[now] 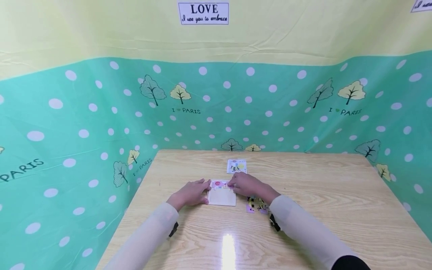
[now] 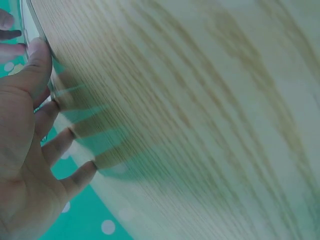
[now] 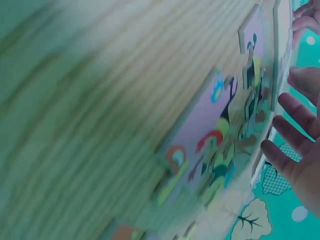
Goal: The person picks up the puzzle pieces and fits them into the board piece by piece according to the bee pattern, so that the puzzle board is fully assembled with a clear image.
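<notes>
A shallow white puzzle tray (image 1: 222, 198) lies on the table, with colourful pieces (image 1: 218, 184) along its top edge. My left hand (image 1: 193, 193) rests at the tray's left side; in the left wrist view the thumb of this hand (image 2: 30, 115) touches the tray edge (image 2: 33, 22) and its fingers are spread. At the tray's upper right corner, my right hand (image 1: 248, 185) touches the row of pieces, its fingertips partly hidden. The right wrist view has the fingers of that hand (image 3: 302, 117) loosely extended beside the tray (image 3: 281, 50).
Loose puzzle pieces (image 1: 250, 206) lie right of the tray, partly under my right forearm; the right wrist view shows several pink and yellow ones (image 3: 192, 127). A square picture card (image 1: 237, 166) lies behind the tray. A patterned cloth (image 1: 202, 123) hangs around the wooden table (image 1: 320, 195).
</notes>
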Tool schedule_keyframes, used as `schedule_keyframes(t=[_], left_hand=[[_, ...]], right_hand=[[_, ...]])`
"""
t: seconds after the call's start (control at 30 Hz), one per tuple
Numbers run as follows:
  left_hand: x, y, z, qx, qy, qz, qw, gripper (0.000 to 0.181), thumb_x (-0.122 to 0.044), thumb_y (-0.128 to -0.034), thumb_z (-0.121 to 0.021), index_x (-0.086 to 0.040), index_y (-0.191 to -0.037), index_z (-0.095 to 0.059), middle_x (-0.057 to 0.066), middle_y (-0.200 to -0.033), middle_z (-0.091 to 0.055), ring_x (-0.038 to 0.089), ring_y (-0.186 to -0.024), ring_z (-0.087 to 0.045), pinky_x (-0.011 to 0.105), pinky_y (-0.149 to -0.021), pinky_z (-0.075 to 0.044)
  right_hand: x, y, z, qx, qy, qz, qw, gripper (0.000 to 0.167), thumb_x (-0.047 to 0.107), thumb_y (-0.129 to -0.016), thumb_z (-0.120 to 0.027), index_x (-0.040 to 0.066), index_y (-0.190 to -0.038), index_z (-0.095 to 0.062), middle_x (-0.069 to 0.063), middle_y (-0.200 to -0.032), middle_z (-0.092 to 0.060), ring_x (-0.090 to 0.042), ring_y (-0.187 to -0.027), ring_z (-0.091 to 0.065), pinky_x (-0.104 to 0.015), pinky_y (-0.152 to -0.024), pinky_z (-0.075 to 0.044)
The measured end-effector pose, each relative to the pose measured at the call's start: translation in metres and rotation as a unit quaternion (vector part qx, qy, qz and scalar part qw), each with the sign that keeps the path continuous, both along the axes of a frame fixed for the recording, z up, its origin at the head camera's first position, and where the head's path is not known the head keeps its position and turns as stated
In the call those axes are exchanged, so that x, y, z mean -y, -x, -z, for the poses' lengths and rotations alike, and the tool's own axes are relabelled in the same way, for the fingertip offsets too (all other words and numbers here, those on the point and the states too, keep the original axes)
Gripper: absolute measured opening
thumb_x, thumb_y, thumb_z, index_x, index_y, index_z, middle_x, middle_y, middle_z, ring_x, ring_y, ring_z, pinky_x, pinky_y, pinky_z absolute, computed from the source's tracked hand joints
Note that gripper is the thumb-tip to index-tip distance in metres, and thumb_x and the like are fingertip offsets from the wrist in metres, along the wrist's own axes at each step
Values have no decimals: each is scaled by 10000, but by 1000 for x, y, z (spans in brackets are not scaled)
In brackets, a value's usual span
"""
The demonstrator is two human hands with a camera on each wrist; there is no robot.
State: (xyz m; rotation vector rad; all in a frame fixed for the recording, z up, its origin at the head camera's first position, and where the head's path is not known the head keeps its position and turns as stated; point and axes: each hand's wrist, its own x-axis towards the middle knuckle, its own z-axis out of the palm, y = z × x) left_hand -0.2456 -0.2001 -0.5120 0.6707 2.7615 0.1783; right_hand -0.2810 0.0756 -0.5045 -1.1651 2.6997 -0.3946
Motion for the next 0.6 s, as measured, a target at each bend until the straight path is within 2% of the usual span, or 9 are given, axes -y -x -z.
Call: schedule_keyframes(t=[0.1,0.23,0.37,0.6], left_hand=[[0,0,0,18,-23,-19,10000,838,-491,-894,-727,-117,-1567,-398,-44,-1515,-562,309,-1520,-371,632,-1170,-366],[0,1,0,40,-4,-49,10000,846,-494,-895,-725,-120,-1574,-385,-56,-1513,-563,302,-1526,-360,626,-1179,-359],[1,2,1,38,-1,-44,10000,838,-506,-897,-716,-129,-1572,-391,-63,-1513,-562,299,-1527,-360,625,-1178,-361],[0,1,1,66,-20,-71,10000,814,-506,-896,-713,-147,-1562,-415,-41,-1541,-535,292,-1530,-357,619,-1185,-353]], right_hand=[[-8,-1,-3,127,199,107,9997,283,166,-999,-624,126,-1258,-730,-48,-1227,-705,-228,-1165,-629,-416,-1052,-522],[-17,-2,-7,199,175,266,9993,298,165,-989,-634,133,-1273,-719,-43,-1251,-690,-232,-1182,-621,-416,-1064,-515],[-25,-4,-10,158,68,213,9996,292,162,-985,-642,98,-1260,-718,-78,-1240,-695,-257,-1166,-631,-432,-1045,-528],[-38,-8,-10,62,4,106,9999,312,174,-946,-705,103,-1250,-724,-84,-1201,-707,-249,-1105,-642,-427,-995,-550]])
